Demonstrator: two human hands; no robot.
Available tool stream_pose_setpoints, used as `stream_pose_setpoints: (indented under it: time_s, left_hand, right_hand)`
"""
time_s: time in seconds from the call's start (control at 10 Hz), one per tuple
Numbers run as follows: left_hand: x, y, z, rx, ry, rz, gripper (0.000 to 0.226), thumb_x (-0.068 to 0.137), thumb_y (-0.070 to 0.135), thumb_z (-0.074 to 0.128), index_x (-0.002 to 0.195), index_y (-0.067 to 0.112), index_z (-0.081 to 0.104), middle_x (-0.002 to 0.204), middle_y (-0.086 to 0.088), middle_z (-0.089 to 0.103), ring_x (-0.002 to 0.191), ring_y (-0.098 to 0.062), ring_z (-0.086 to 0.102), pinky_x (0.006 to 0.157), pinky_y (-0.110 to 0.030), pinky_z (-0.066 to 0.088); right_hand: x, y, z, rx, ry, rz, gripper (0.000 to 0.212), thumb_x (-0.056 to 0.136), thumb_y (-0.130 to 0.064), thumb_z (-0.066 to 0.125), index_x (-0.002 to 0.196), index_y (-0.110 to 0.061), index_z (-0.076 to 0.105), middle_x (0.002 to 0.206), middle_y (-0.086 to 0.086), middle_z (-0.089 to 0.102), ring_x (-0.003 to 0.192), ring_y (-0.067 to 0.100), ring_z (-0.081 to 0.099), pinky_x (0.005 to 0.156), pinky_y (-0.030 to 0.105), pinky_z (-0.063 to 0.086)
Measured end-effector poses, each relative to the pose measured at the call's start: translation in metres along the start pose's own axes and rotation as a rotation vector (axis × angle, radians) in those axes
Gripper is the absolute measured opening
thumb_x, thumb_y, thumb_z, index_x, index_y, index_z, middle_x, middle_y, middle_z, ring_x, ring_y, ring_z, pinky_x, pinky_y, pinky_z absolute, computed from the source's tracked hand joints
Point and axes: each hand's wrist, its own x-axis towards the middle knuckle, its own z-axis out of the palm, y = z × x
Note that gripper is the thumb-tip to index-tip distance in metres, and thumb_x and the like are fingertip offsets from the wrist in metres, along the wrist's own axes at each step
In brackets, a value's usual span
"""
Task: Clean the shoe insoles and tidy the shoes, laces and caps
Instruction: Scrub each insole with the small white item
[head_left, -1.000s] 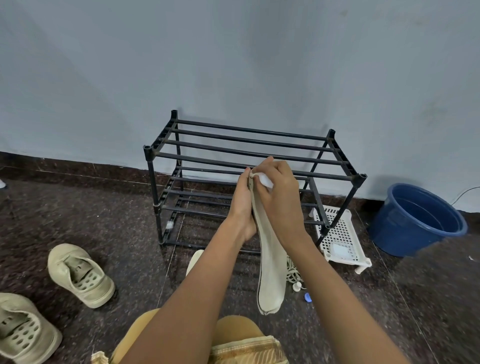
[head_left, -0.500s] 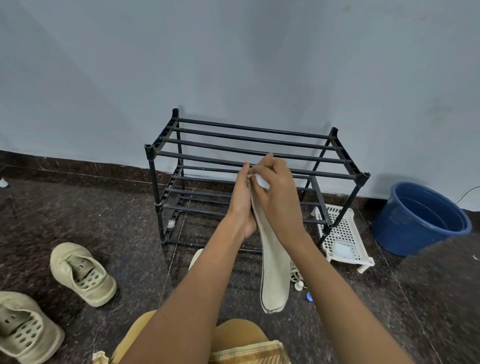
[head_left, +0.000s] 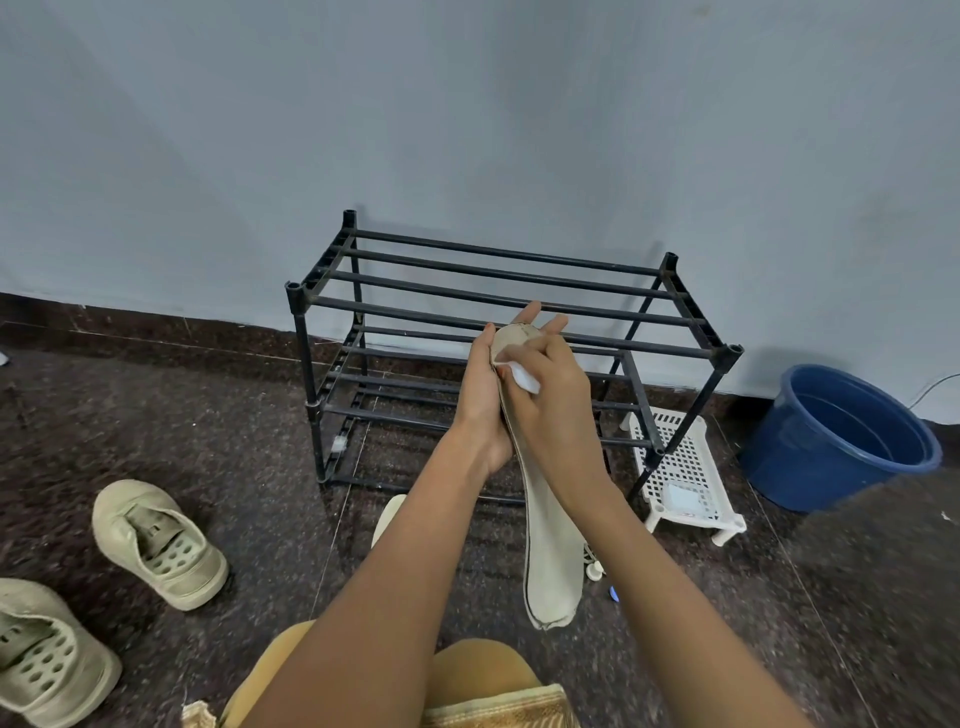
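Note:
A long beige insole (head_left: 550, 561) hangs heel-down in front of me. My left hand (head_left: 485, 395) supports its upper part from behind, fingers reaching past the toe end. My right hand (head_left: 553, 410) presses a small white wipe (head_left: 524, 382) against the insole's front face near the top. Two pale green shoes lie on the floor at the left, one (head_left: 156, 543) nearer the rack and one (head_left: 44, 654) at the frame's edge. A second insole (head_left: 387, 517) peeks out behind my left forearm. Laces and small white caps (head_left: 592, 569) lie on the floor behind my right forearm.
A black two-tier bar rack (head_left: 509, 301) stands against the pale wall. To its right sit a white perforated plastic stand (head_left: 680, 478) and a blue bucket (head_left: 836, 436). The floor is dark speckled stone. My knees in tan cloth fill the bottom edge.
My right hand has slid the wipe down from the insole's toe end, which now shows above it. My left hand's fingers have opened out behind the toe.

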Motion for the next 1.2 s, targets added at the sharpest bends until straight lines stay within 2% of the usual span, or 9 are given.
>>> stream_pose_setpoints:
  time_s: [0.2,0.3,0.4,0.5,0.7,0.8,1.0,1.1,1.2]
  left_hand:
    - [0.002,-0.005,0.001,0.020,0.031,-0.009,0.050,0.100,0.043,0.017,0.130,0.024,0.053,0.128,0.000,0.060,0.112,-0.015,0.059,0.096,-0.030,0.045]
    - [-0.004,-0.003,0.006,0.044,0.004,-0.026,0.046,0.100,0.044,0.022,0.126,0.028,0.057,0.114,0.002,0.068,0.099,-0.011,0.066,0.084,-0.026,0.053]
    - [-0.003,-0.003,0.004,0.042,-0.007,-0.012,0.045,0.100,0.044,0.023,0.125,0.027,0.057,0.109,0.003,0.069,0.095,-0.010,0.067,0.077,-0.025,0.055]
    - [-0.003,-0.001,0.005,0.014,0.021,0.003,0.050,0.100,0.044,0.017,0.132,0.024,0.051,0.128,0.001,0.060,0.111,-0.013,0.060,0.091,-0.027,0.048]
    - [-0.001,0.001,0.005,0.000,0.050,0.017,0.055,0.099,0.049,0.014,0.134,0.023,0.048,0.125,0.000,0.061,0.108,-0.013,0.059,0.092,-0.028,0.045]
    - [0.000,-0.002,0.004,0.002,0.052,0.009,0.051,0.100,0.047,0.017,0.132,0.024,0.050,0.126,0.001,0.061,0.112,-0.013,0.059,0.094,-0.028,0.046]
    - [-0.001,-0.003,0.003,0.067,0.033,-0.012,0.046,0.097,0.053,0.028,0.110,0.026,0.063,0.098,0.004,0.072,0.090,-0.009,0.068,0.074,-0.024,0.053]
    - [-0.003,-0.002,0.005,0.053,0.034,-0.003,0.049,0.099,0.050,0.022,0.125,0.026,0.056,0.116,0.004,0.067,0.102,-0.008,0.064,0.079,-0.021,0.053]
    - [-0.003,-0.001,0.005,0.015,0.031,0.013,0.051,0.100,0.047,0.017,0.129,0.024,0.052,0.126,0.003,0.061,0.109,-0.009,0.060,0.088,-0.023,0.048]
  right_hand:
    - [0.001,-0.002,-0.007,-0.001,0.022,0.004,0.021,0.087,0.000,0.053,0.106,0.003,0.061,0.110,0.026,0.052,0.103,0.039,0.047,0.086,0.027,0.034]
    - [0.010,-0.010,-0.008,-0.006,0.172,-0.008,0.017,0.087,0.001,0.053,0.100,-0.001,0.064,0.098,0.010,0.052,0.093,0.021,0.052,0.079,0.012,0.038]
    - [0.011,-0.015,-0.005,-0.007,0.199,-0.001,0.017,0.088,0.002,0.052,0.100,-0.002,0.064,0.096,0.004,0.049,0.094,0.015,0.052,0.081,0.016,0.042]
    - [0.007,-0.007,-0.001,0.004,0.064,0.011,0.020,0.087,0.000,0.052,0.105,0.001,0.061,0.108,0.023,0.051,0.103,0.034,0.047,0.090,0.033,0.038]
    - [-0.003,-0.003,0.002,-0.071,0.084,0.001,0.017,0.084,0.003,0.054,0.098,0.003,0.065,0.098,0.020,0.057,0.093,0.028,0.053,0.076,0.009,0.033]
    - [0.003,-0.007,-0.001,-0.016,0.055,0.023,0.020,0.087,-0.002,0.053,0.105,0.002,0.061,0.110,0.024,0.052,0.104,0.034,0.047,0.086,0.023,0.034]
    - [0.013,-0.020,-0.001,-0.014,0.292,0.019,0.014,0.086,0.000,0.055,0.096,-0.003,0.066,0.096,0.001,0.050,0.093,0.016,0.054,0.080,0.008,0.041]
    - [0.009,-0.020,0.002,0.011,0.172,0.062,0.019,0.088,0.000,0.051,0.104,0.000,0.063,0.109,0.017,0.053,0.106,0.028,0.051,0.093,0.034,0.043]
    - [0.001,-0.016,0.004,-0.027,0.088,0.037,0.020,0.087,0.001,0.052,0.104,0.002,0.062,0.110,0.020,0.052,0.107,0.030,0.048,0.096,0.034,0.038]
